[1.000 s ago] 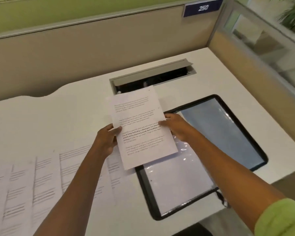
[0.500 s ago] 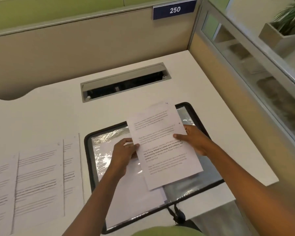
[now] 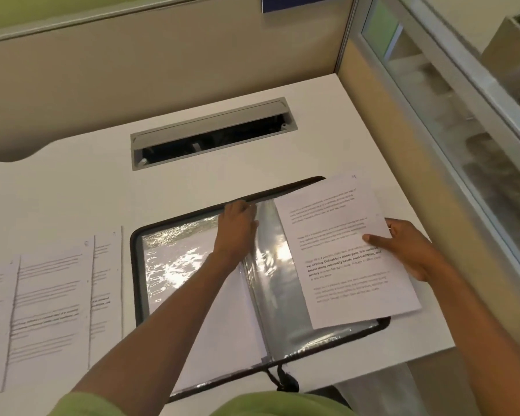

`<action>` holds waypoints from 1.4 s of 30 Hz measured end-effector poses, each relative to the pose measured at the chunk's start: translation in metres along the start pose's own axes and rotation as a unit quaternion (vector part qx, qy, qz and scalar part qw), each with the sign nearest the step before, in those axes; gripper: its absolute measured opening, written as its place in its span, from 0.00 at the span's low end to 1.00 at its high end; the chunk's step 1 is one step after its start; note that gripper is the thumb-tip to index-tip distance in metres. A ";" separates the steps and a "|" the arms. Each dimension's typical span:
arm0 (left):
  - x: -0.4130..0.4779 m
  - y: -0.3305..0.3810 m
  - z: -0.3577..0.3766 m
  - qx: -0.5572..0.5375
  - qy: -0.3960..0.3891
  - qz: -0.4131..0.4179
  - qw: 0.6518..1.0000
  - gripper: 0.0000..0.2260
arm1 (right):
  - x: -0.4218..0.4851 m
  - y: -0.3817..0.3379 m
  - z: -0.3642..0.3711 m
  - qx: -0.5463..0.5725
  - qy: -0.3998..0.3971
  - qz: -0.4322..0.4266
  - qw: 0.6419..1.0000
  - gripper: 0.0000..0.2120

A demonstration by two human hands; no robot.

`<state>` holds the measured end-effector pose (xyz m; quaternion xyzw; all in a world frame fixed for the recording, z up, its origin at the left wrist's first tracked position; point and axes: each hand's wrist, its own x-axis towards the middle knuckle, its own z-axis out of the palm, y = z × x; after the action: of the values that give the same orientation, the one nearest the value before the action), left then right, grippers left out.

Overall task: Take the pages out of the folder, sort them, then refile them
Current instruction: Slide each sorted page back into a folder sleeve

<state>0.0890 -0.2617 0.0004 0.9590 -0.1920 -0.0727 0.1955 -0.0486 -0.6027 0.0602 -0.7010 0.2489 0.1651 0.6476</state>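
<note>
- The folder (image 3: 134,265) lies open flat by the near edge of the tabletop (image 3: 72,190), toward its right side. It has a black rim and shiny clear sleeves that catch the light, and a white sheet fills the near left sleeve.
- A printed page (image 3: 339,265), white with short blocks of text and one bold passage, is held tilted over the folder's right half, reaching past its right rim.
- The right hand (image 3: 409,250) pinches the page's right edge, thumb on top and fingers underneath.
- The left hand (image 3: 237,223) grasps the top edge of a clear sleeve (image 3: 270,265) near the spine, at the folder's far rim.
- Half a second ago both hands held the page over the folder's middle. Now the left hand has let go of it and the page has moved right.
- A row of overlapping printed pages (image 3: 51,295) lies along the left side of the tabletop, just beside the folder.
- A grey cable slot (image 3: 213,133) sits toward the far edge.
</note>
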 end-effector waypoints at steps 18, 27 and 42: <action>0.037 -0.002 -0.008 -0.017 0.056 0.037 0.998 0.01 | 0.019 -0.063 -0.018 0.047 0.065 -0.089 0.993 0.17; 0.026 -0.016 0.006 0.023 0.164 0.132 0.977 0.02 | 0.048 -0.151 0.031 -0.037 0.126 -0.254 0.958 0.15; 0.027 -0.027 0.006 0.005 0.168 0.176 0.970 0.07 | 0.133 -0.228 0.114 -0.228 0.016 -0.314 0.922 0.14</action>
<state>0.1213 -0.2513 -0.0173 0.9097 -0.3221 0.1264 0.2295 0.1990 -0.4990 0.1624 -0.8742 -0.0181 -0.0053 0.4852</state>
